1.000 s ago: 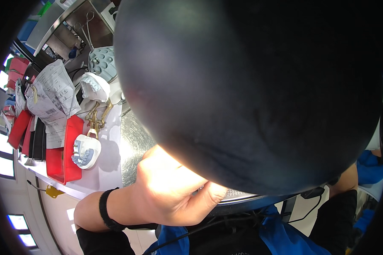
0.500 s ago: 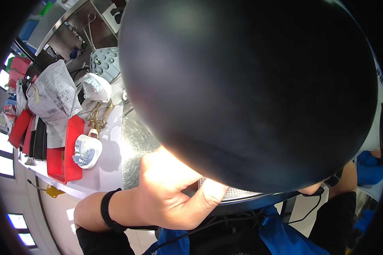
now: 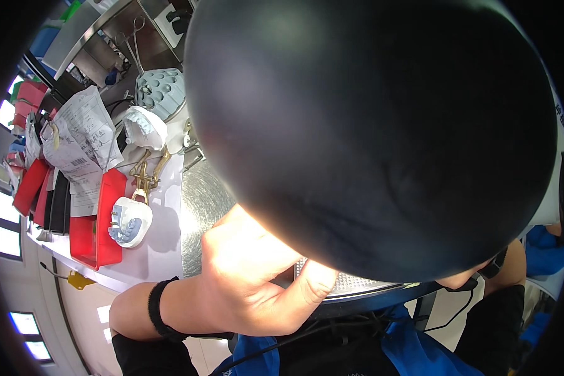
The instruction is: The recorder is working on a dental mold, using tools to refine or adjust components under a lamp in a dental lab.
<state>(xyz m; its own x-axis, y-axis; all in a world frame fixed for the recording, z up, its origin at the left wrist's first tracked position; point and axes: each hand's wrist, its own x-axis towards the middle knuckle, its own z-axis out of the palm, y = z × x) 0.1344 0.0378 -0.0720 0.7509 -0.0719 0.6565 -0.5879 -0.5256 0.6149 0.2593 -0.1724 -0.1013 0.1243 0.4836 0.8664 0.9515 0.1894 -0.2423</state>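
Note:
A large black round shape (image 3: 370,138) right in front of the camera hides most of the view. Below its lower left edge lies my left hand (image 3: 250,276), a black band on the wrist. The thumb points right over the rim of a round metal plate (image 3: 202,207). The fingers run in under the black shape, so what they hold is hidden. My right hand is hidden; only a forearm with a dark strap (image 3: 500,263) shows at the right edge of the black shape.
Left on the white bench are a white dental cast with blue teeth (image 3: 129,220), a brass hinged frame (image 3: 145,172), a second cast (image 3: 145,126), a red tray (image 3: 100,219), printed papers (image 3: 81,135) and a grey holed block (image 3: 163,91).
The black round shape has drifted slightly to the right. My left hand keeps its place on the metal plate.

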